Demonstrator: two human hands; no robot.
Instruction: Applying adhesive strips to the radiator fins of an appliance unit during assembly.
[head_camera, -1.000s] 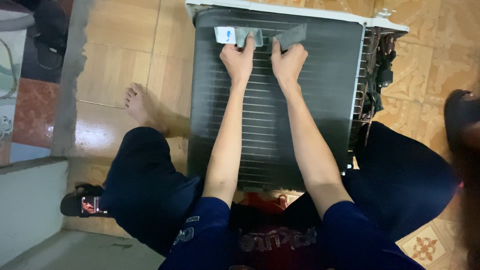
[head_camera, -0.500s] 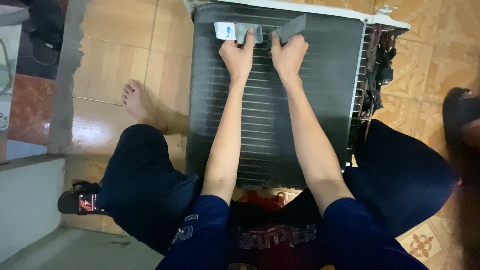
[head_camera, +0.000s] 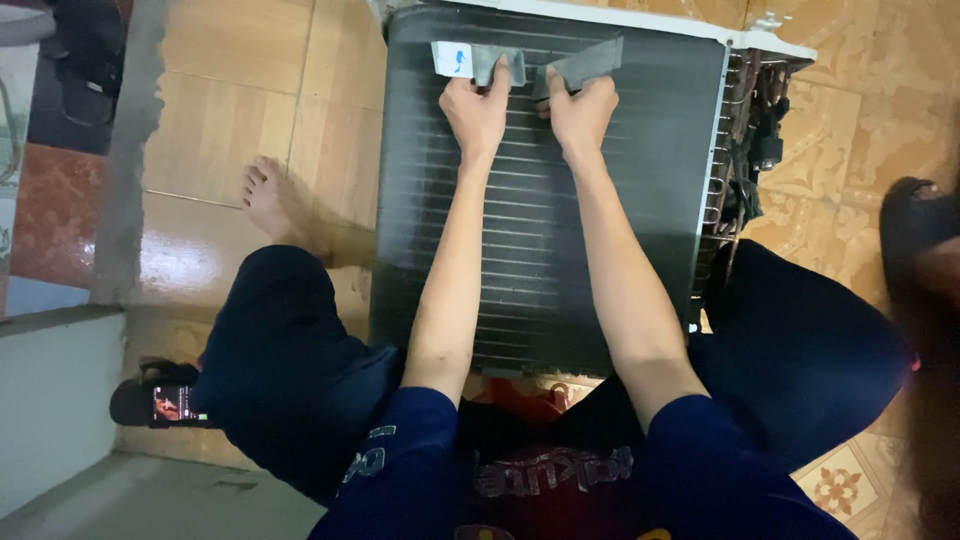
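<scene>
A dark finned air-conditioner coil unit (head_camera: 540, 260) with a white frame lies flat on the floor in front of me. My left hand (head_camera: 478, 112) presses on a grey strip (head_camera: 492, 66) with a white end tab, near the unit's far edge. Beside it, my right hand (head_camera: 580, 112) grips a second grey strip (head_camera: 583, 66) that sticks up at a slant. Both arms stretch straight out over the fins.
Copper tubing and wiring (head_camera: 745, 150) sit at the unit's right side. My bare foot (head_camera: 278, 205) rests on the tiled floor to the left. A phone (head_camera: 172, 405) lies near my left knee. Someone's sandal (head_camera: 915, 235) is at the right edge.
Both hands and the strips stay in nearly the same place on the coil; the view has shifted slightly.
</scene>
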